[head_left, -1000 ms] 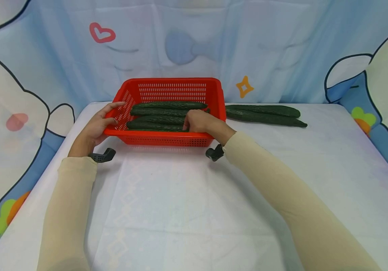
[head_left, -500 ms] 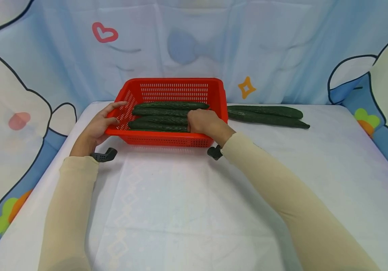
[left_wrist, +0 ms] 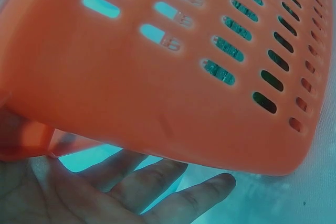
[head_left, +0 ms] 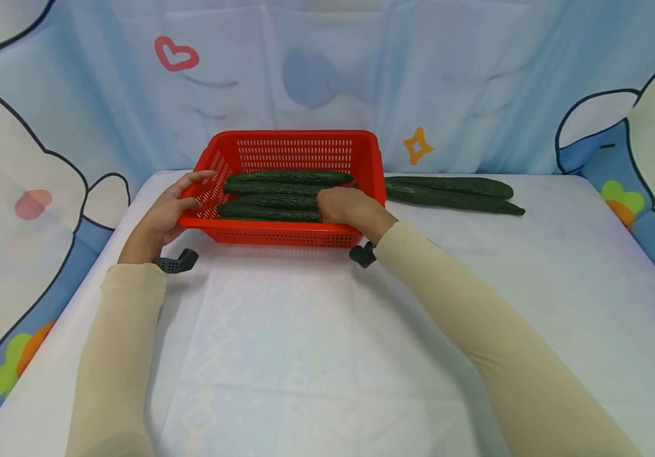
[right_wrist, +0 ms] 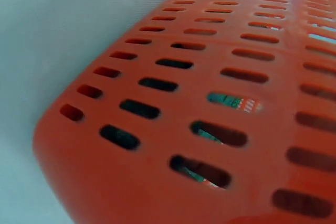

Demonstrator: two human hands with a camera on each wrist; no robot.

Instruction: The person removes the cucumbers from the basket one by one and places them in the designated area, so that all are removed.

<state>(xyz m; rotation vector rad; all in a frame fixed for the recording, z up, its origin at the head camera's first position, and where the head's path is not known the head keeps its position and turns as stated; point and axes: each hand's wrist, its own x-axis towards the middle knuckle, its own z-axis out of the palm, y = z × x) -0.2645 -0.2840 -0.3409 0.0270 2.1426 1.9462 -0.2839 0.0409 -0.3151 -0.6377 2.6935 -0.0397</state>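
A red plastic basket [head_left: 282, 237] with slotted walls stands at the back of the table, several cucumbers [head_left: 270, 202] lying side by side in it. My left hand [head_left: 156, 219] holds the basket's left rim; in the left wrist view, fingers [left_wrist: 184, 198] stretch out along the wall's edge. Inside the basket's right half, my right hand [head_left: 350, 206] is curled at the right ends of the front cucumbers, its fingertips hidden. The right wrist view shows only the basket wall [right_wrist: 94, 171], with green showing through some slots.
Two more cucumbers [head_left: 453, 193] lie on the white tablecloth [head_left: 282, 343] right of the basket, close to the table's back edge. A blue printed curtain [head_left: 447, 63] hangs behind. Dark camera mounts [head_left: 176, 261] sit at both wrists.
My right hand has shifted slightly right within the basket, its fingers now less visible. The left hand keeps its place on the rim. The whole head view has shifted a little.
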